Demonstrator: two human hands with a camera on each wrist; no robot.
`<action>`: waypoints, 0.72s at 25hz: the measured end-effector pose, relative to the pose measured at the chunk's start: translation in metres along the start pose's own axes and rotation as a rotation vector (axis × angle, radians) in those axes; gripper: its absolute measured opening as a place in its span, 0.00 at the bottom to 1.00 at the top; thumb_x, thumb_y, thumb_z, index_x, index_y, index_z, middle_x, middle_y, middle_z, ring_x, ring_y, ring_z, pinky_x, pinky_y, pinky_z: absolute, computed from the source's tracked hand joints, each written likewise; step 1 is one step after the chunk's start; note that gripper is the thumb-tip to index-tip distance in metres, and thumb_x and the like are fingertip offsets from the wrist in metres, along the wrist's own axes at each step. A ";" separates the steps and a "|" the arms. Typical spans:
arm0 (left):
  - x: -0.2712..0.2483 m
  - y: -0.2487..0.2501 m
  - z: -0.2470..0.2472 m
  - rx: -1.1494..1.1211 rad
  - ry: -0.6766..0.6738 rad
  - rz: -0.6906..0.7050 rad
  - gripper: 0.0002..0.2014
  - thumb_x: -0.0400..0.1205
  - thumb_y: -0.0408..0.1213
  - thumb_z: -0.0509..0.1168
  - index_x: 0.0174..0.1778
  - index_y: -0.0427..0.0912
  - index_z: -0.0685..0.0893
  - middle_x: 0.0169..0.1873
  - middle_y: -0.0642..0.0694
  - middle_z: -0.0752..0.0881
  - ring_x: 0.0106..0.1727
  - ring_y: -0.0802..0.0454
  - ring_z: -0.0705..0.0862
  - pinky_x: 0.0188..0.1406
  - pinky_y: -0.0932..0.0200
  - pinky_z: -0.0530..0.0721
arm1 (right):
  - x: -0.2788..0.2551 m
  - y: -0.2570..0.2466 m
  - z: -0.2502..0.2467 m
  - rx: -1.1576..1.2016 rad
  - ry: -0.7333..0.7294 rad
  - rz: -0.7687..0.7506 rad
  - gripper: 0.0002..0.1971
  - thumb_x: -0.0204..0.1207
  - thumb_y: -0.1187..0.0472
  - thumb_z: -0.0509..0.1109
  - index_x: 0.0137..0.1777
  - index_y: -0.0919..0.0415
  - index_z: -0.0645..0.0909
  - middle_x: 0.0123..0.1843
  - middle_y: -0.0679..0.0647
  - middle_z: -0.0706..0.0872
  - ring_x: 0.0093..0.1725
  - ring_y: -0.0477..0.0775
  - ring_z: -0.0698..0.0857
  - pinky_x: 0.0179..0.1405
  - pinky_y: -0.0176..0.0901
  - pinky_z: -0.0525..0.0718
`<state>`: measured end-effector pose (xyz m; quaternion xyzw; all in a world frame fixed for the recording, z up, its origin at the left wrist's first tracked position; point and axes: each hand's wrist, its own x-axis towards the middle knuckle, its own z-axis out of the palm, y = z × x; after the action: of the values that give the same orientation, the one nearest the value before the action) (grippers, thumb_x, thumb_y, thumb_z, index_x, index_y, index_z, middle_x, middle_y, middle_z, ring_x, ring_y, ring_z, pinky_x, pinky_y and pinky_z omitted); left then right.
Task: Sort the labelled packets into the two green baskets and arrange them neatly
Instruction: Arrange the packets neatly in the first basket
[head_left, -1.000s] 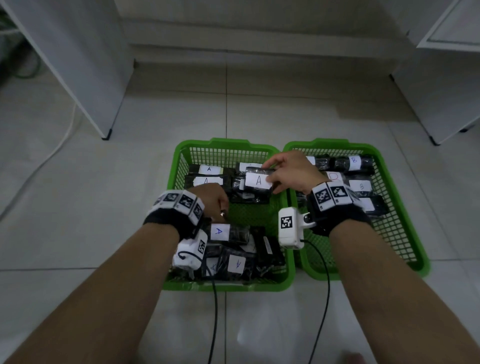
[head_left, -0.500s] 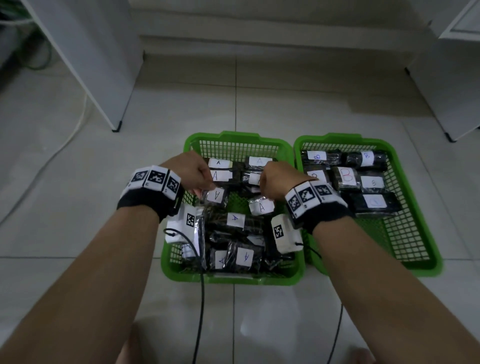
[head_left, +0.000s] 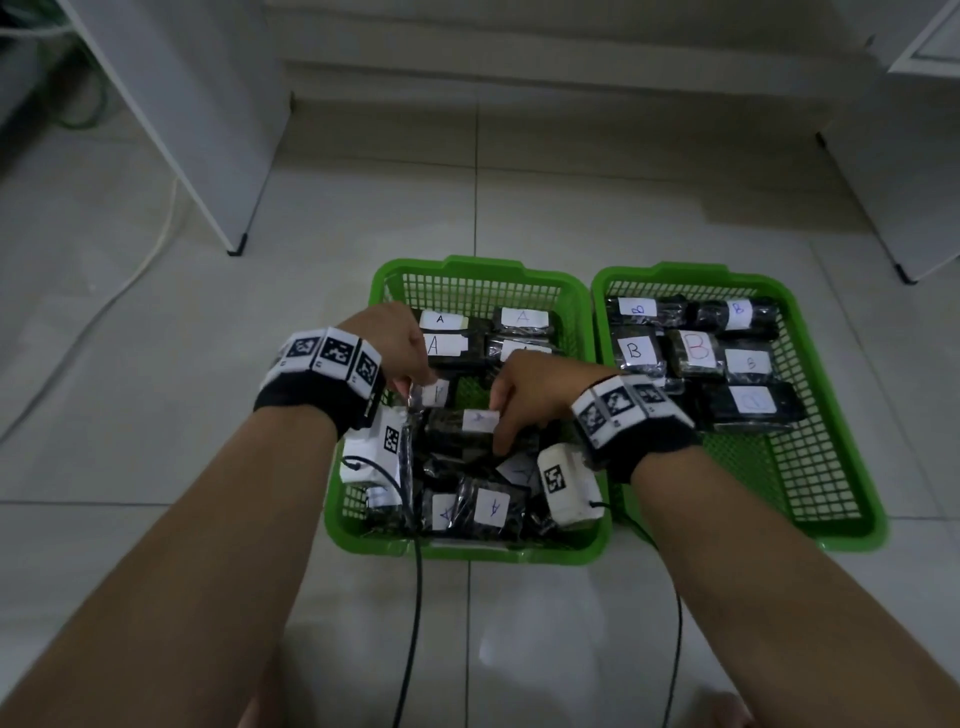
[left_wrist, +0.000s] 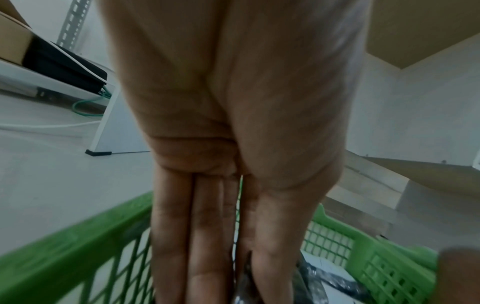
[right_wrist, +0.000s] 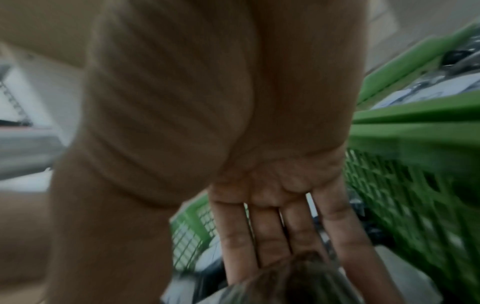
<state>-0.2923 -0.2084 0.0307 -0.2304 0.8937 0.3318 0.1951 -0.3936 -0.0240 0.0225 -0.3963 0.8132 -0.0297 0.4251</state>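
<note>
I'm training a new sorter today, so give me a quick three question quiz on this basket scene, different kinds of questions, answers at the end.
1. True or false: the packets in the right basket carry B labels.
2. Which basket are both hands working in? A) the left basket B) the right basket C) neither
3. Fill in: the B label drawn in red lies in the ____ row of its basket.

Key
1. True.
2. A: the left hand holds a packet standing on edge, and the right hand has its fingers on an A packet.
3. Middle.
</note>
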 end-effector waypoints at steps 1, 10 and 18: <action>0.000 0.002 0.004 0.064 -0.017 0.015 0.07 0.76 0.39 0.79 0.41 0.38 0.94 0.36 0.45 0.94 0.39 0.52 0.93 0.45 0.55 0.91 | -0.004 0.005 -0.008 0.069 0.013 0.019 0.17 0.57 0.52 0.89 0.42 0.60 0.93 0.42 0.56 0.94 0.43 0.58 0.92 0.39 0.48 0.90; -0.008 0.008 0.019 0.306 -0.262 0.027 0.14 0.76 0.51 0.76 0.46 0.44 0.94 0.47 0.50 0.92 0.52 0.51 0.88 0.58 0.52 0.86 | -0.004 0.008 -0.026 0.168 0.385 0.078 0.19 0.59 0.57 0.90 0.48 0.57 0.90 0.46 0.48 0.89 0.47 0.51 0.87 0.45 0.43 0.86; -0.031 -0.017 -0.010 -0.185 0.055 0.044 0.13 0.80 0.47 0.73 0.36 0.42 0.94 0.33 0.49 0.93 0.38 0.54 0.92 0.48 0.55 0.88 | 0.018 -0.027 -0.001 -0.127 0.327 -0.016 0.21 0.52 0.59 0.93 0.45 0.57 0.90 0.48 0.53 0.88 0.47 0.56 0.86 0.47 0.49 0.88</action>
<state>-0.2595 -0.2175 0.0451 -0.2368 0.8692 0.4105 0.1410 -0.3834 -0.0550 0.0219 -0.4187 0.8686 -0.0456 0.2609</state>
